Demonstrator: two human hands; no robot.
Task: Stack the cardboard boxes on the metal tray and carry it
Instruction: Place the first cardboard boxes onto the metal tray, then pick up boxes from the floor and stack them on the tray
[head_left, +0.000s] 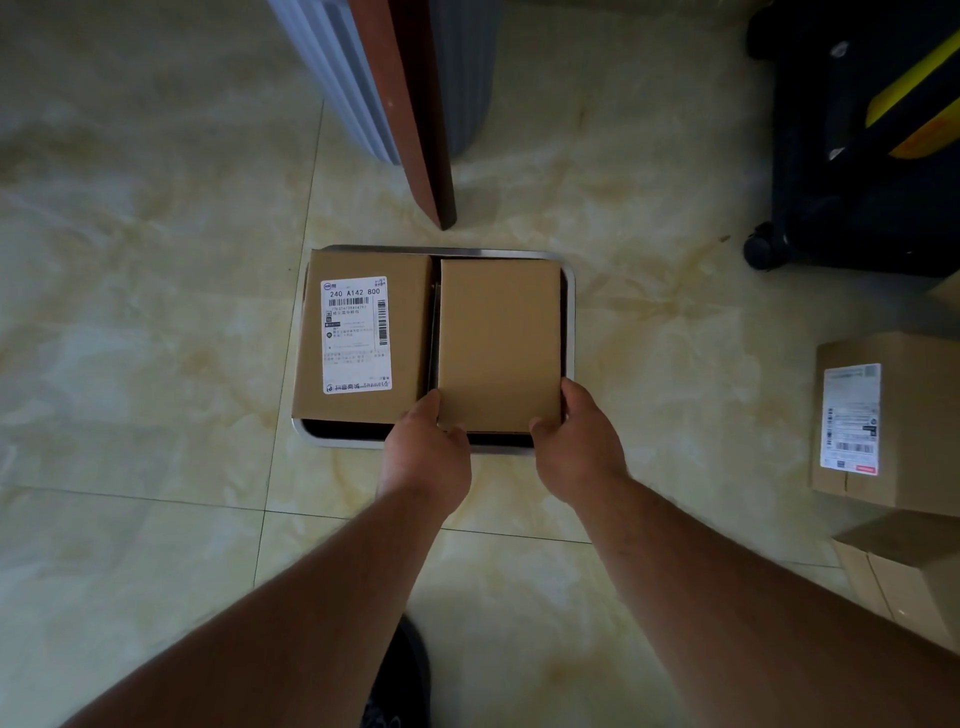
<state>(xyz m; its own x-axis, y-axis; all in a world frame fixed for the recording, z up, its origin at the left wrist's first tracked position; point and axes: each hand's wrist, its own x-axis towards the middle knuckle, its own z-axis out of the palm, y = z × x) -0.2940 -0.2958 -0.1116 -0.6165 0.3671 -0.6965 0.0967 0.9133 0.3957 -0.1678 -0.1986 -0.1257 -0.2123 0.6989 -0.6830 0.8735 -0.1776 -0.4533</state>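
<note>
Head view: our left hand (427, 447) and right hand (577, 437) pinch the near corners of the plain cardboard box (500, 343), which lies on the metal tray (570, 312) beside the labelled box (358, 338) just beyond our left hand.

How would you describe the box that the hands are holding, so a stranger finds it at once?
Find the metal tray on the tiled floor. Two cardboard boxes lie in it; take the plain box on its right side. Unlike the labelled box beside it, its top has no white label.
</note>
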